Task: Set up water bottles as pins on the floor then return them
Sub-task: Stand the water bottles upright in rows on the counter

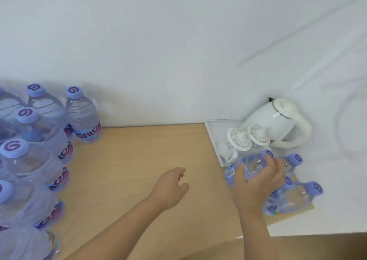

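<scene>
The person's right hand [258,180] grips a water bottle [246,166] from above, fingers curled over its shoulder and thumb wrapped round the near side of the body. The bottle leans, its lilac cap [268,154] pointing toward the white tray [213,138], and its barcoded label faces left. It sits at the near edge of that tray, over the wooden tabletop [139,170]; whether its base touches the wood cannot be told.

Three more bottles [292,198] stand close together just right of the gripped one and on the near side of the tray, their caps partly hidden behind the right hand. The hand's heel overlaps the nearest of them in the view.

The left hand [170,186] hovers over bare wood well left of the tray, holding nothing, its fingers loosely curled. It is apart from the gripped bottle, with open tabletop between the two hands.

A large cluster of capped bottles [39,140] stands along the far left of the table, well away from the tray and from both hands.

On the tray stand two white lidded cups [238,140] side by side, and behind them a white electric kettle [278,124] against the white wall [158,41]. The cups stand just beyond the gripped bottle's cap.
</scene>
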The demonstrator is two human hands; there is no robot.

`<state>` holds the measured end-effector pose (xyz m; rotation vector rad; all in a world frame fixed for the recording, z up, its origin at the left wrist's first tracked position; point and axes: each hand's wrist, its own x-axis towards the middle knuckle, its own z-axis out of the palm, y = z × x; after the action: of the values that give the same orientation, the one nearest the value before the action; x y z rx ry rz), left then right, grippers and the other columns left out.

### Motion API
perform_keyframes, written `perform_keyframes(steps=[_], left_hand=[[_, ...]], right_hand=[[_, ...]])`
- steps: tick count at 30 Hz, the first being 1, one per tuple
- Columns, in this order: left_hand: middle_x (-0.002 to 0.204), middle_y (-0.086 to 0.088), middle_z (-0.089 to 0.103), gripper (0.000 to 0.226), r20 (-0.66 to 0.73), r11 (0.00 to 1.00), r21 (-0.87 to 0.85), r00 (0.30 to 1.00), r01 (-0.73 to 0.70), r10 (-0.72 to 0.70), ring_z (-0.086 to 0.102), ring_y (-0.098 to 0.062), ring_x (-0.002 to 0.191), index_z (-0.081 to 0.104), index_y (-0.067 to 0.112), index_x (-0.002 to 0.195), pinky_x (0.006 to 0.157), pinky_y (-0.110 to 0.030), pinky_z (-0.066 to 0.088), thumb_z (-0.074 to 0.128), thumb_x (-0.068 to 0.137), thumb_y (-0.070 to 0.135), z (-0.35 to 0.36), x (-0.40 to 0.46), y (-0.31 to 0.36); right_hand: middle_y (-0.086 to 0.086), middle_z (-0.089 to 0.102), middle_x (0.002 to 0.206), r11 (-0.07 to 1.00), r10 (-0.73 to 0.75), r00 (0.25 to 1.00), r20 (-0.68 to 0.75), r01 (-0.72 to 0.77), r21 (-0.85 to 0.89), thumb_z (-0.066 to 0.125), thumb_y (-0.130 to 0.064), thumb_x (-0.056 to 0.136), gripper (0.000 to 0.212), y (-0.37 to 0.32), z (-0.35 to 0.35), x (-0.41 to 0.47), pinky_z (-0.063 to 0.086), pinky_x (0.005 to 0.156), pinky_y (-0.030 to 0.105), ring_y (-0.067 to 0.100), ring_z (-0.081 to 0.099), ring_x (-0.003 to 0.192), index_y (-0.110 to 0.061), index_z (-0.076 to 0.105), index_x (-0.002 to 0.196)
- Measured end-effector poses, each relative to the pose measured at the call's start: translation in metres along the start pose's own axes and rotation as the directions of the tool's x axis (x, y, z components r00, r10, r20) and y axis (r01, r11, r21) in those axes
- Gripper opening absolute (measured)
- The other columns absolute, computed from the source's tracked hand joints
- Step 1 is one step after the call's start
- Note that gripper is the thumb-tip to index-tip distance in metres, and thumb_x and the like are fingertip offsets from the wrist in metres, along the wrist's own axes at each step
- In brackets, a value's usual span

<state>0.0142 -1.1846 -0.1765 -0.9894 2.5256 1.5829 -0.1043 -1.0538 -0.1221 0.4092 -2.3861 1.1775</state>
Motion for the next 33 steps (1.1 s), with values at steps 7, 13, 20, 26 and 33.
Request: perform_keyframes(steps=[7, 13, 20, 26, 33], left_hand=[[0.118, 0.008, 0.052, 0.046, 0.066, 1.000, -0.027, 0.998, -0.004, 0.006, 0.054, -0.010, 0.103, 0.046, 0.018, 0.135, 0.087, -0.021, 0.043, 0.053, 0.090, 0.020, 0.009, -0.016, 0.003], [0.134, 0.005, 0.049, 0.060, 0.054, 1.000, 0.023, 0.999, -0.007, 0.005, 0.048, -0.009, 0.116, 0.037, 0.018, 0.142, 0.092, -0.017, 0.036, 0.060, 0.087, 0.024, 0.000, -0.021, -0.006], [0.142, 0.025, 0.029, 0.113, -0.046, 0.994, -0.054, 0.995, -0.091, 0.089, 0.030, 0.000, 0.134, 0.013, 0.033, 0.148, 0.106, -0.019, 0.030, 0.084, 0.060, 0.037, -0.009, -0.024, -0.007], [0.078, 0.011, 0.065, 0.052, -0.098, 0.860, -0.506, 0.995, -0.061, 0.013, 0.060, -0.007, 0.068, 0.057, 0.022, 0.093, 0.064, -0.025, 0.051, 0.078, 0.046, 0.024, -0.042, -0.044, -0.017], [0.097, -0.002, 0.066, 0.063, 0.489, 0.656, -0.726, 0.826, 0.208, 0.279, 0.062, -0.018, 0.089, 0.053, 0.006, 0.114, 0.083, -0.031, 0.048, 0.066, 0.055, 0.022, -0.093, -0.071, -0.056]], right_hand=[[0.016, 0.031, 0.149, 0.941, 0.337, 0.915, 0.221, -0.327, -0.080, 0.064, -0.018, 0.086, 0.081, 0.023, 0.005, 0.050, 0.032, 0.106, 0.041, 0.030, 0.034, 0.135, -0.006, 0.013, 0.148], [0.003, 0.056, 0.095, 0.969, 0.245, 0.952, 0.182, -0.248, -0.009, 0.063, -0.019, 0.087, 0.024, 0.015, 0.003, 0.043, 0.039, 0.079, 0.034, 0.027, 0.054, 0.095, -0.008, 0.055, 0.107], [-0.018, 0.060, 0.056, 0.899, 0.110, 0.940, 0.322, -0.232, 0.370, 0.079, -0.031, 0.071, 0.023, -0.053, -0.014, 0.035, 0.041, 0.054, 0.010, -0.004, 0.054, 0.054, -0.028, 0.056, 0.072], [-0.010, 0.062, 0.092, 0.845, -0.210, 0.560, 0.802, -0.309, 0.437, 0.079, -0.037, 0.066, 0.042, -0.102, 0.020, 0.033, 0.051, 0.067, 0.016, 0.001, 0.058, 0.074, -0.028, 0.057, 0.100], [-0.019, 0.066, 0.088, 0.869, -0.363, -0.009, 0.932, -0.365, 0.335, 0.074, -0.047, 0.058, 0.043, -0.128, 0.063, 0.009, 0.046, 0.055, 0.022, 0.002, 0.061, 0.076, -0.042, 0.059, 0.098]])
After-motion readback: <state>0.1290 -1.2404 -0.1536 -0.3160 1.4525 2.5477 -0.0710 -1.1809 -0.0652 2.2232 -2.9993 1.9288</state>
